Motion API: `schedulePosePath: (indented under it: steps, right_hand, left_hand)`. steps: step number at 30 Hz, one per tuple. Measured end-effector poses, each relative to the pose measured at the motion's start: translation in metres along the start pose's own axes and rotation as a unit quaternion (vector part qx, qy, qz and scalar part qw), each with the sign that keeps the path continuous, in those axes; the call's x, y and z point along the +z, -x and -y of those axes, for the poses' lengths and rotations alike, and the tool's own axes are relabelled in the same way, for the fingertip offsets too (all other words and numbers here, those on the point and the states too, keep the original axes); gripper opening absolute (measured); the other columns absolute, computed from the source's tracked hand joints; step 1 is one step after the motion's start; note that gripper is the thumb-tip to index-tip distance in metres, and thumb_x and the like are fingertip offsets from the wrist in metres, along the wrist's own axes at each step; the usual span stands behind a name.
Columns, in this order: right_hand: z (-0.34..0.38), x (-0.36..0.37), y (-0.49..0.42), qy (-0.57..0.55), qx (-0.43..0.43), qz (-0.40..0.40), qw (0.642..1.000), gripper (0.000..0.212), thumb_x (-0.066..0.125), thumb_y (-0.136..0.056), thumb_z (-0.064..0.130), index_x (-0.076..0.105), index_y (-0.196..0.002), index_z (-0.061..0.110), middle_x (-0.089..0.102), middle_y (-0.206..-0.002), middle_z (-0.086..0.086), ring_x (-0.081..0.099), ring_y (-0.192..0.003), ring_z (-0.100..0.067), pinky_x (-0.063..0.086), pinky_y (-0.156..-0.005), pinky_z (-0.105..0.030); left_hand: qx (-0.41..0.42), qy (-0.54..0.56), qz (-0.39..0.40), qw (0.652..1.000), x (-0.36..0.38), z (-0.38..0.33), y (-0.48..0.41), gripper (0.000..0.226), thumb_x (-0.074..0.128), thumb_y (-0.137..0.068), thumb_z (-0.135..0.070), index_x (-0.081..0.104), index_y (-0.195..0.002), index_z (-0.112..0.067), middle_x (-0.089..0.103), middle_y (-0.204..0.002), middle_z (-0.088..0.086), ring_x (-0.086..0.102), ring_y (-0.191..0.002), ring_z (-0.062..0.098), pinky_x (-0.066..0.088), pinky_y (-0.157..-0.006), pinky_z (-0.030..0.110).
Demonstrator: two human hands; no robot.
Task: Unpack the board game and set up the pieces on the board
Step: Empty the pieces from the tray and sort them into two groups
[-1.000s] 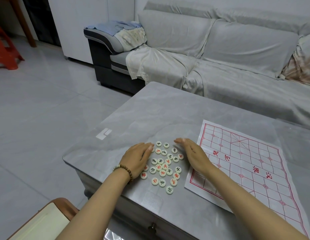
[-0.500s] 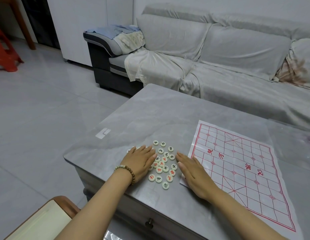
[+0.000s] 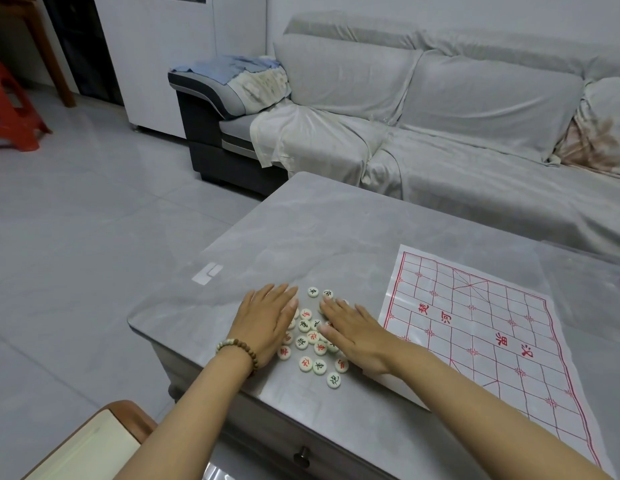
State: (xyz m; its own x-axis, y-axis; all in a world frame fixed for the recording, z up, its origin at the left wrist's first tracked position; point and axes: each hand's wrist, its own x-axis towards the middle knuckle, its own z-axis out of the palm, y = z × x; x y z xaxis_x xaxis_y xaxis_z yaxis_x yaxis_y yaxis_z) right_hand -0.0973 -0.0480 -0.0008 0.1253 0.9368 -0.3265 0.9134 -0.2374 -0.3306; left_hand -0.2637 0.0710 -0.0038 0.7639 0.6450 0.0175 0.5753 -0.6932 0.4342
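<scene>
A cluster of several round white game pieces with red and black characters lies on the grey table near its front left corner. My left hand, with a bead bracelet on the wrist, lies flat on the left side of the cluster, fingers straight. My right hand lies flat over the right side and covers some pieces. The paper game board, white with a red grid, is spread flat to the right of the pieces, and nothing stands on it.
A grey covered sofa runs behind the table. A red stool stands at the far left on the tiled floor. A brown-edged seat is at the bottom left. A small white sticker is on the table.
My right hand has moved left off the board's edge onto the pieces. Both hands have closed in on the pile, which is now more compact.
</scene>
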Motion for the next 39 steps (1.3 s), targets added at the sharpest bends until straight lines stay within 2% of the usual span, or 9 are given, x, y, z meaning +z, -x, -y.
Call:
schedulePosePath:
  steps: [7,15,18,21,23,25,30,34,39]
  right_hand:
    - [0.001,-0.012,-0.030,0.026,0.025,0.027,0.999,0.066,0.009,-0.097,0.056,-0.014,-0.149,0.024,-0.020,-0.156,0.009,-0.021,-0.141,-0.005,-0.012,-0.118,-0.033]
    - [-0.005,-0.039,-0.086,0.029,0.062,0.031,0.997,0.063,0.013,-0.099,0.051,-0.006,-0.151,0.020,-0.012,-0.158,0.005,-0.012,-0.145,-0.011,-0.009,-0.117,-0.038]
    - [-0.011,-0.048,-0.082,-0.142,0.051,-0.038,0.988,0.050,0.014,-0.104,0.035,0.005,-0.151,0.020,0.000,-0.159,0.005,-0.001,-0.146,-0.010,-0.005,-0.116,-0.033]
    - [-0.016,-0.052,-0.066,-0.317,0.034,-0.109,0.941,0.057,0.006,-0.099,0.047,0.018,-0.150,0.024,0.013,-0.156,0.012,0.009,-0.145,-0.007,0.001,-0.114,-0.023]
    - [-0.015,-0.046,-0.061,-0.233,0.004,-0.082,0.969,0.069,0.002,-0.091,0.057,0.018,-0.150,0.025,0.014,-0.157,0.010,0.009,-0.146,-0.010,0.001,-0.118,-0.031]
    - [-0.010,-0.035,-0.061,-0.083,-0.029,-0.039,0.995,0.063,0.003,-0.094,0.052,0.012,-0.151,0.026,0.007,-0.159,0.009,0.000,-0.146,-0.010,-0.002,-0.119,-0.035]
    - [-0.001,-0.027,-0.068,0.049,-0.037,-0.006,0.998,0.055,0.010,-0.101,0.047,0.003,-0.151,0.026,-0.005,-0.158,0.012,-0.012,-0.144,-0.005,-0.011,-0.117,-0.034]
    - [-0.018,-0.042,-0.089,0.044,0.033,-0.030,0.998,0.053,0.012,-0.102,0.043,0.006,-0.151,0.025,-0.003,-0.159,0.008,-0.010,-0.145,-0.010,-0.011,-0.115,-0.036]
    - [-0.031,-0.045,-0.059,-0.133,0.007,-0.124,0.983,0.051,0.009,-0.101,0.043,0.022,-0.149,0.031,0.017,-0.156,0.011,0.006,-0.144,-0.002,-0.003,-0.118,-0.029]
  left_hand:
    - [-0.048,0.030,0.014,0.998,0.003,0.014,-0.004,0.050,0.011,-0.100,-0.042,0.016,-0.148,-0.031,0.015,-0.156,-0.012,0.004,-0.144,0.009,-0.001,-0.118,0.033]
    - [-0.050,0.045,0.024,0.997,0.002,0.014,-0.011,0.050,0.010,-0.100,-0.041,0.015,-0.149,-0.030,0.013,-0.156,-0.013,0.002,-0.144,0.007,-0.002,-0.119,0.033]
    - [-0.051,0.057,0.026,0.997,0.002,0.015,-0.010,0.049,0.011,-0.100,-0.040,0.016,-0.148,-0.030,0.014,-0.155,-0.013,0.004,-0.144,0.006,-0.001,-0.119,0.032]
    - [-0.056,0.074,0.031,0.995,0.003,0.016,-0.009,0.050,0.010,-0.100,-0.041,0.018,-0.148,-0.030,0.016,-0.155,-0.014,0.005,-0.144,0.006,-0.001,-0.119,0.031]
    - [-0.057,0.071,0.040,0.995,0.004,0.016,-0.009,0.050,0.009,-0.100,-0.041,0.018,-0.148,-0.030,0.016,-0.155,-0.014,0.005,-0.144,0.006,-0.001,-0.118,0.031]
    - [-0.058,0.061,0.042,0.996,0.005,0.015,-0.011,0.050,0.009,-0.100,-0.041,0.018,-0.148,-0.030,0.016,-0.155,-0.013,0.005,-0.144,0.007,0.000,-0.119,0.032]
    - [-0.059,0.055,0.037,0.996,0.007,0.015,-0.013,0.051,0.008,-0.099,-0.043,0.019,-0.148,-0.031,0.017,-0.155,-0.013,0.006,-0.144,0.008,0.001,-0.119,0.034]
    - [-0.063,0.041,0.035,0.997,0.008,0.014,-0.013,0.051,0.009,-0.100,-0.042,0.020,-0.148,-0.030,0.017,-0.155,-0.013,0.007,-0.144,0.009,0.002,-0.119,0.034]
    - [-0.051,0.065,0.043,0.996,0.007,0.005,-0.014,0.050,0.011,-0.100,-0.042,0.020,-0.147,-0.030,0.019,-0.154,-0.013,0.009,-0.144,0.008,0.003,-0.119,0.032]
